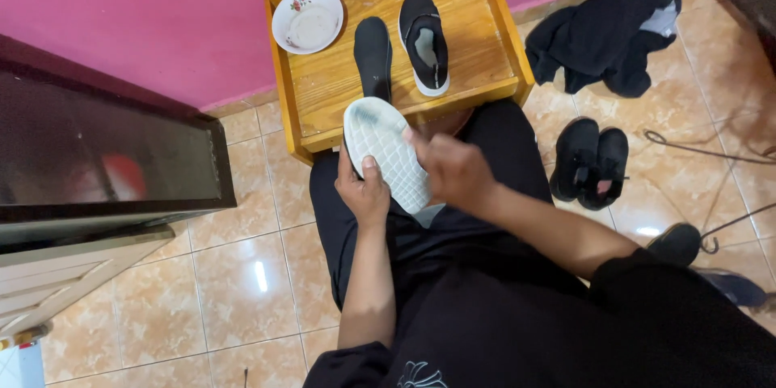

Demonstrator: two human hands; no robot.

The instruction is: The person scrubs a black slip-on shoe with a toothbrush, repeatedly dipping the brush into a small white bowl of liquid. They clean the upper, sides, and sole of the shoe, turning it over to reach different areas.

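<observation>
I hold a black shoe with a white ribbed sole (381, 145) turned sole-up over my lap. My left hand (364, 192) grips its left edge, thumb on the sole. My right hand (453, 170) is closed against the sole's right side; I cannot tell if it holds anything small. On the wooden tray table (477, 56) in front of me lie a black insole (373, 52) and a second black shoe with white sole edge (425, 40), opening up.
A white dish (307, 18) sits at the tray's back left corner. A pair of black shoes (590, 162) stands on the tiled floor to my right, with dark clothing (602, 36) behind. A dark glass cabinet (97, 153) is at left; cables (711, 149) lie at right.
</observation>
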